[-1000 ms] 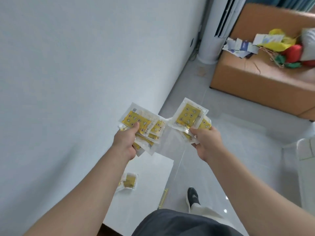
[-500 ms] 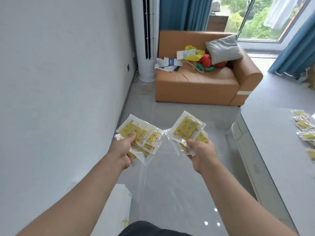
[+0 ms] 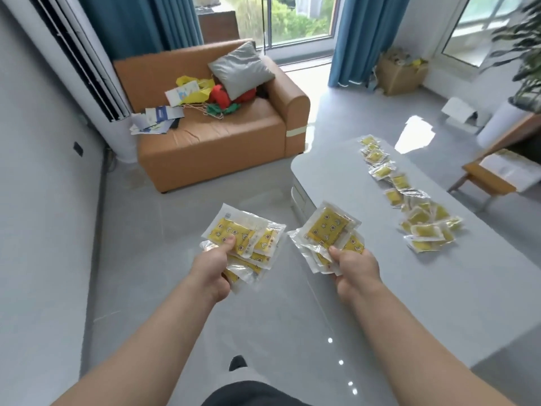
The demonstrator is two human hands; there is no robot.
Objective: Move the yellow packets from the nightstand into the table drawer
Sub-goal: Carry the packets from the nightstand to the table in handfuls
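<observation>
My left hand (image 3: 211,271) grips a fanned stack of yellow packets (image 3: 248,238) in clear wrappers, thumb on top. My right hand (image 3: 352,266) grips a second stack of yellow packets (image 3: 326,228). Both stacks are held out over the grey floor, side by side. To the right stands the grey table (image 3: 409,288); a long scatter of several more yellow packets (image 3: 421,227) lies across its top. Drawer fronts (image 3: 298,200) show on the table's near end, shut. The nightstand is out of view.
An orange sofa (image 3: 210,142) with papers, a grey cushion and bright clutter stands ahead at left. A tall white air conditioner (image 3: 87,68) is by the left wall. A cardboard box (image 3: 401,71), a plant and a wooden side table (image 3: 491,177) lie far right.
The view has swung right, away from the wall and the white nightstand, which dropped out of sight. The table with its scattered packets came fully into view. Both hands keep their stacks.
</observation>
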